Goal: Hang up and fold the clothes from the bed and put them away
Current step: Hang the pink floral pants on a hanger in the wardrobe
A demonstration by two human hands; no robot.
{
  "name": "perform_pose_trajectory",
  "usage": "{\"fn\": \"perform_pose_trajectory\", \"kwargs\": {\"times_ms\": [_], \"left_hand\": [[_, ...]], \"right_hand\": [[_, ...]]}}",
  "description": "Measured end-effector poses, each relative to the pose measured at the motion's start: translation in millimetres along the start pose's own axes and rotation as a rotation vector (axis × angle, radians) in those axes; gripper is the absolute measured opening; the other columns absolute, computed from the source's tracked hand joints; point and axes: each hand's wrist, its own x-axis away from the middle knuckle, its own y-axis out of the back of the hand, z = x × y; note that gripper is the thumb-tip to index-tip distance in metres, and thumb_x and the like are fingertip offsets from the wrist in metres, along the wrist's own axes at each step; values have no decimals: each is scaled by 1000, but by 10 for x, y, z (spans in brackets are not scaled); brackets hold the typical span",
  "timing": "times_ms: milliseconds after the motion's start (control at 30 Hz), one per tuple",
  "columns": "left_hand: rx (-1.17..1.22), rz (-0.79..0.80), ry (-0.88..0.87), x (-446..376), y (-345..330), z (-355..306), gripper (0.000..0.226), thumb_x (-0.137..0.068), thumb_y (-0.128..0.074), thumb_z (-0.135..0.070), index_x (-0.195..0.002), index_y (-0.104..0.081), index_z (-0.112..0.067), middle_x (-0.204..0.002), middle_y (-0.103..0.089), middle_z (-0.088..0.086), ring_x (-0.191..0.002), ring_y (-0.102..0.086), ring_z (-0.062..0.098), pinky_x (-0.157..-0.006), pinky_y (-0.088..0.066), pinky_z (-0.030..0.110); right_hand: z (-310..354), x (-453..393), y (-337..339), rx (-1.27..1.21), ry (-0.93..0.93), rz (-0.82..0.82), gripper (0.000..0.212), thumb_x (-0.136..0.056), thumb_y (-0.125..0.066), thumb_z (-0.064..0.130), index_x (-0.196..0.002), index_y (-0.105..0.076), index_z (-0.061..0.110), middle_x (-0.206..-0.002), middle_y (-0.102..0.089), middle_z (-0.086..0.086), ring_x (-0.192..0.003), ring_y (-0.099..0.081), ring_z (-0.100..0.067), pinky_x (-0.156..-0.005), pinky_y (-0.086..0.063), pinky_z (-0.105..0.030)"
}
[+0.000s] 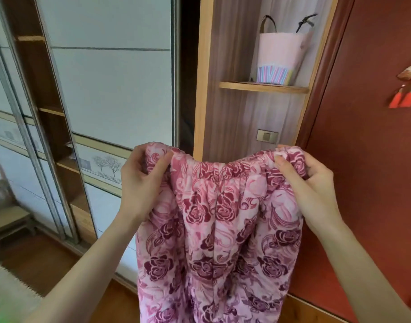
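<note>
A pink garment with dark red roses (213, 229), gathered by an elastic waistband at the top, hangs in front of me. My left hand (141, 180) grips the left end of the waistband, fingers curled round the bunched cloth. My right hand (309, 183) grips the right end the same way. The cloth falls straight down between my forearms and runs out of the bottom of the view. Its lower part is hidden.
A wardrobe with white sliding doors (111, 89) stands at the left, with open wooden shelves (51, 110) beside it. Ahead is a wooden niche shelf (262, 87) holding a pink bag (279, 57). A red door (372, 136) with red tassels (404, 96) stands at the right.
</note>
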Motion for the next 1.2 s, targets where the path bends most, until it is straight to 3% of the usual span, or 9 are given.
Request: {"fn": "perform_pose_trajectory", "kwargs": {"times_ms": [100, 167, 300, 433, 667, 933, 1067, 1200], "left_hand": [[-41, -50, 5, -234, -5, 169, 23, -91, -79, -45, -106, -72, -30, -101, -78, -12, -96, -74, 6, -82, -57, 19], [-73, -91, -1, -398, -1, 302, 23, -91, -79, -45, -105, -73, -28, -99, -78, -10, -93, -74, 6, -79, -56, 18], [-133, -152, -6, -757, 15, 555, 36, -88, -78, -53, -107, -73, -23, -96, -77, -11, -88, -73, 4, -75, -55, 17], [-176, -179, -2, -1127, -18, 773, 36, -86, -79, -56, -109, -74, -29, -100, -79, -8, -95, -76, 9, -80, -59, 22], [-255, -260, -73, -1534, -153, 1069, 40, -87, -81, -51, -116, -74, -23, -104, -79, -9, -97, -76, 8, -81, -60, 19], [-329, -413, -160, -1869, -24, 1147, 30, -85, -85, -46, -110, -72, -36, -102, -78, -17, -95, -74, 2, -80, -56, 13], [-340, -450, -176, -2097, -42, 1183, 29, -82, -86, -47, -105, -70, -41, -99, -77, -18, -92, -74, 1, -78, -56, 12], [-301, -407, -158, -2326, -72, 1336, 37, -82, -88, -45, -111, -73, -28, -100, -77, -14, -93, -74, 1, -78, -56, 13]], "right_hand": [[-264, -297, -225, -71, -33, 23, 30, -92, -78, 48, -117, -77, 31, -112, -79, 3, -109, -75, -18, -94, -62, -46], [-440, -511, -386, -128, -51, 45, 35, -88, -81, 51, -118, -77, 31, -112, -79, 4, -108, -76, -16, -87, -63, -36], [-781, -934, -721, -194, -52, 90, 36, -85, -84, 51, -114, -78, 30, -108, -80, 5, -103, -77, -15, -80, -63, -28], [-1074, -1349, -995, -201, -33, 203, 30, -85, -83, 49, -109, -79, 31, -103, -81, 6, -98, -78, -14, -78, -64, -30], [-1375, -1835, -1338, -189, 56, 292, 30, -84, -81, 46, -108, -77, 29, -101, -79, 17, -94, -75, -1, -74, -57, -13], [-1377, -1976, -1679, -160, 156, 224, 24, -88, -79, 49, -108, -72, 40, -101, -75, 26, -96, -72, 5, -76, -56, -11], [-1308, -2003, -1740, -10, 232, 182, 27, -91, -75, 55, -109, -70, 36, -97, -73, 27, -93, -70, 8, -75, -55, -9], [-1220, -2017, -1777, 201, 348, 116, 31, -91, -75, 51, -110, -71, 28, -97, -72, 19, -92, -70, -1, -82, -59, -27]]}}
